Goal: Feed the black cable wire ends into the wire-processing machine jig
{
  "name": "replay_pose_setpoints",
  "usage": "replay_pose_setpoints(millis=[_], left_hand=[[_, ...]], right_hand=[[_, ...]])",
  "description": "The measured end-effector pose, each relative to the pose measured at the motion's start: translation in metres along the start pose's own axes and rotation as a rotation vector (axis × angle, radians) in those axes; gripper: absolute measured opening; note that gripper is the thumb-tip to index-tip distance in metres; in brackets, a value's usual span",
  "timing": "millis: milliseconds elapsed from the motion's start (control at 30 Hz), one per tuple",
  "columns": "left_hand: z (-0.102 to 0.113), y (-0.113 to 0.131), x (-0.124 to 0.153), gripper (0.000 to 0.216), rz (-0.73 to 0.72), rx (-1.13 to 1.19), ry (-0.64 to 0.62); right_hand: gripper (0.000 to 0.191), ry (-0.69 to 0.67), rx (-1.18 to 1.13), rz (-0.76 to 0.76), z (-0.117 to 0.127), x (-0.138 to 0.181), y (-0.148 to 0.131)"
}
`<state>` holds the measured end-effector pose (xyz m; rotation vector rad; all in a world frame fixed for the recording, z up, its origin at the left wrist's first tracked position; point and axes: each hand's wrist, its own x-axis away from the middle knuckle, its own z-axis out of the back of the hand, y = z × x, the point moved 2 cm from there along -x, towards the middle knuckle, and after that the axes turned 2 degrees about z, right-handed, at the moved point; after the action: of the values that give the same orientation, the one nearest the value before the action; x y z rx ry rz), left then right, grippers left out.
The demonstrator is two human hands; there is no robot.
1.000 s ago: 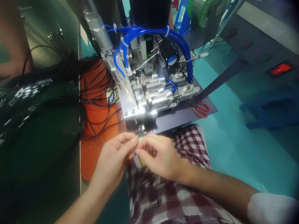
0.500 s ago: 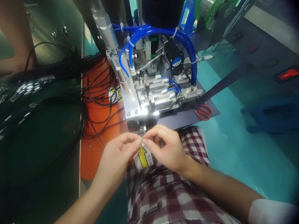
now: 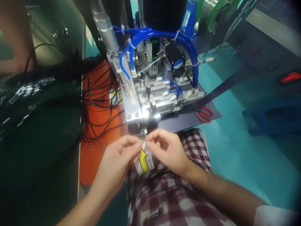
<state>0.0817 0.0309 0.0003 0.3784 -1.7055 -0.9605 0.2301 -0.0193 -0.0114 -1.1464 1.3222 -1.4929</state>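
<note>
My left hand [image 3: 118,155] is closed in a pinch of thumb and forefinger. A tiny shiny metal piece [image 3: 143,142] shows at its fingertips; its exact kind is too small to tell. From the other side my right hand [image 3: 166,150] pinches at the same piece, thumb and forefinger together. Both hands are just in front of the metal machine [image 3: 155,100], above a white label with a yellow arrow [image 3: 144,161]. One black cable [image 3: 100,139] runs across the orange board and passes out of sight behind my left hand.
Many black cables with metal ends [image 3: 25,89] lie on the dark table at left. Red-handled pliers [image 3: 205,115] rest on the grey plate at right. Blue air hoses [image 3: 162,31] arch over the machine. A wire spool [image 3: 213,15] is at upper right. Another person's arm [image 3: 17,34] shows upper left.
The two sets of fingertips have moved slightly apart, showing more of the metal piece. The right hand has shifted a little down and to the right.
</note>
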Motion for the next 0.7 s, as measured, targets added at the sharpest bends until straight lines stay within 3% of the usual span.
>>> replay_pose_setpoints(millis=[200,700], left_hand=[[0.0011,-0.0001,0.0010,0.031,-0.019,-0.042,0.011],[-0.0027,0.0048,0.0024,0.024,-0.055,0.010,-0.008]], right_hand=[[0.012,-0.080,-0.114,-0.141,0.0013,-0.0062,-0.0006],[0.015,-0.262,-0.148,-0.256,0.0014,-0.0081,0.0017]])
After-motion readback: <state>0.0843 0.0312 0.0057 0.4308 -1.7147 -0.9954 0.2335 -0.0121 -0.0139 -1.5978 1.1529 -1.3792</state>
